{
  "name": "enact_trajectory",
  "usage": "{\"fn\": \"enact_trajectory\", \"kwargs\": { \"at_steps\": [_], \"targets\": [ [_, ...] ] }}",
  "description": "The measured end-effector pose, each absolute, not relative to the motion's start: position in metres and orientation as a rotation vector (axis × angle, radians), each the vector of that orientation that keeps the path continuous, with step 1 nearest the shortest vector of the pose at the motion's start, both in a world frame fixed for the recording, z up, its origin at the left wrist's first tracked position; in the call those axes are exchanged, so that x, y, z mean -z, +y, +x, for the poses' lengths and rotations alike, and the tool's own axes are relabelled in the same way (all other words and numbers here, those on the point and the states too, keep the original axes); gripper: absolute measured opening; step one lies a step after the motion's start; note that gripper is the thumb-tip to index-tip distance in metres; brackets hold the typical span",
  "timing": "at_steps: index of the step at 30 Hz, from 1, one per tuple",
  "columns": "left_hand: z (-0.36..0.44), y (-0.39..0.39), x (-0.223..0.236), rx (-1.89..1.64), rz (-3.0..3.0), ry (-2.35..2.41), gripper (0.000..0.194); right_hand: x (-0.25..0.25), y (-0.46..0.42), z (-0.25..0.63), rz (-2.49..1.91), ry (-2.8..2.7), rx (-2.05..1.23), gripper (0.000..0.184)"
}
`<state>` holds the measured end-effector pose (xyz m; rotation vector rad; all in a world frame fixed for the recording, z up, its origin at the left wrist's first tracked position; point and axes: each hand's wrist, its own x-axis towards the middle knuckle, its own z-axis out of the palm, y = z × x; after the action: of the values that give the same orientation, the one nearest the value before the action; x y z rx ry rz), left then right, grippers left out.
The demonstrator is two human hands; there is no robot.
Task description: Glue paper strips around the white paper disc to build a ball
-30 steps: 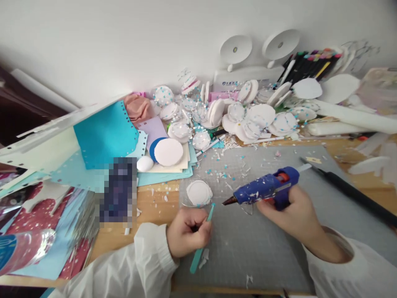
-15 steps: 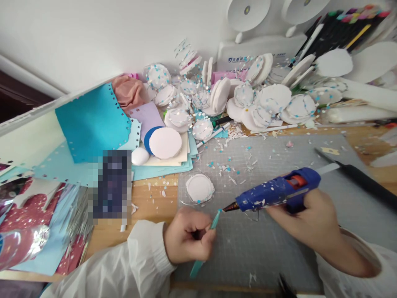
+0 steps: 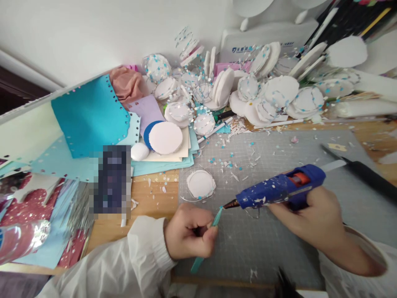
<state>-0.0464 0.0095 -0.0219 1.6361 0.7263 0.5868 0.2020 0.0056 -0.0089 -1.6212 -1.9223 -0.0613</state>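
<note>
Teal tweezers [image 3: 218,217] are pinched in my left hand [image 3: 190,234], their back end showing below my fist. A tiny blue bit sits at their tip. My right hand [image 3: 324,221] is wrapped round the handle of a blue hot glue gun [image 3: 268,192], which has white specks on its barrel and a pale glue stick [image 3: 334,165] in its rear. The dark nozzle points left, right at the tweezers' tip; whether they touch I cannot tell. Just beyond my left hand a white disc [image 3: 201,184] with a wire loop around it lies on the grey cutting mat [image 3: 279,256].
A black-handled knife [image 3: 369,174] lies at the mat's right. Many white discs with blue-dotted wire [image 3: 248,89] crowd the back. Blue paper sheets [image 3: 93,118] and a blurred-out dark object [image 3: 112,180] are at the left, with a clear bottle [image 3: 25,242] nearer me. Small scraps litter the mat.
The view has tilted down and shifted slightly. The glue gun's nozzle and the tweezers' tip stay close together, and both hands keep their hold.
</note>
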Motion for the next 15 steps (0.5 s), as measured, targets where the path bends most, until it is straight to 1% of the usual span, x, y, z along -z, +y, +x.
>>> {"fn": "enact_trajectory", "kwargs": {
  "at_steps": [10,13,15],
  "targets": [
    [-0.0465,0.0108,0.0207,-0.577,1.623,0.713,0.032,0.0074,0.0058,0.1999,-1.62,-1.949,0.129,0.031],
    [-0.0464,0.0104,0.0202,-0.584,1.62,0.708,0.032,0.0097,0.0059,0.2015,-1.624,-1.943,0.155,0.028],
    [-0.0466,0.0104,0.0199,-0.583,1.62,0.706,0.032,0.0119,0.0046,0.203,-1.689,-1.878,0.091,0.026]
  ]
}}
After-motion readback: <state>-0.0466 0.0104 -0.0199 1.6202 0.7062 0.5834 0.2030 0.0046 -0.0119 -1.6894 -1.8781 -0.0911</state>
